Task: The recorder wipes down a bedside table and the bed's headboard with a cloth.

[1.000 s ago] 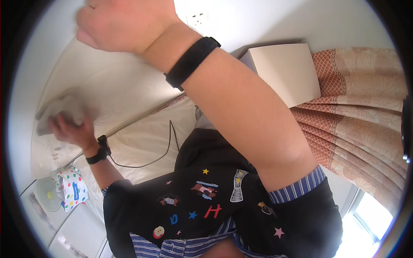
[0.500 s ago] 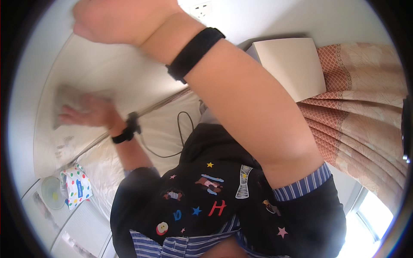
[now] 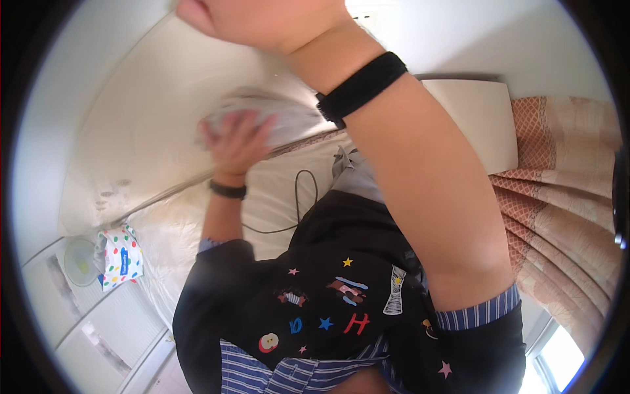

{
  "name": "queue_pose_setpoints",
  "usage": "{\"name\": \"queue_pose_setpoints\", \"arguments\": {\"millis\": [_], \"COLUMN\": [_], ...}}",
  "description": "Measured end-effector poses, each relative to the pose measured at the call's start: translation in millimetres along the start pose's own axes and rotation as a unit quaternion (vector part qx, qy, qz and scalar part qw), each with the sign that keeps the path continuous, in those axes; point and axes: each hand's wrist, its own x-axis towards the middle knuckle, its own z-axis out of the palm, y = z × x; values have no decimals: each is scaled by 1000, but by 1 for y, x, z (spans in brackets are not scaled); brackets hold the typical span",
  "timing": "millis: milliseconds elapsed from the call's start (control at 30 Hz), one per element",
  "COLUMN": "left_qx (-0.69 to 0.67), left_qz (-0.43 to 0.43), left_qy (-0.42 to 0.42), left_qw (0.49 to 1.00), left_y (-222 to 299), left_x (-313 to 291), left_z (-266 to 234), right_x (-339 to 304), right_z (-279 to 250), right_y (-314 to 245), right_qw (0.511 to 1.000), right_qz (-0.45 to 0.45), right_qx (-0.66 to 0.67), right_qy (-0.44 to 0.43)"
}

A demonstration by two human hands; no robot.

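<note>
My left hand (image 3: 237, 141) presses a pale grey cloth (image 3: 282, 121) against a smooth cream panel (image 3: 164, 85). Its fingers are spread over the cloth, and both are blurred by motion. A dark band circles that wrist. Large and close, my right hand (image 3: 269, 23) reaches across the top of the view with a black strap (image 3: 364, 88) on its wrist. The upper edge cuts off its fingers, so whatever it touches or holds is out of sight.
Below the panel lies a cream padded surface (image 3: 177, 230) with a thin dark cable (image 3: 298, 197). At the left are a polka-dot packet (image 3: 123, 259) and a round pale green object (image 3: 80, 262). A cream box-like piece (image 3: 472, 121) and patterned curtains (image 3: 558, 171) stand on the right.
My left hand and the cloth have swept rightward and slightly up across the panel. My right arm also appears farther right, while the whole view has shifted somewhat.
</note>
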Motion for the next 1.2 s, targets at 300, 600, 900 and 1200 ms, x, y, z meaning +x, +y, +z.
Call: {"name": "queue_pose_setpoints", "arguments": {"millis": [300,600,900,1200], "left_qx": [-3,-80,-255,-28], "left_qz": [-425,-653,-754,-413], "left_qy": [216,222,313,253], "left_qw": [879,720,517,875], "left_y": [-201,-161,-39,-28], "left_x": [-8,-106,-1,92], "left_z": [-81,-24,-23,-23], "right_x": [-13,-7,-7,-10], "right_z": [18,4,-4,1], "right_y": [16,5,6,4], "right_qw": [996,996,1000,1000], "right_qz": [21,16,15,14], "right_qx": [54,80,2,-14], "right_qy": [73,42,10,0]}}
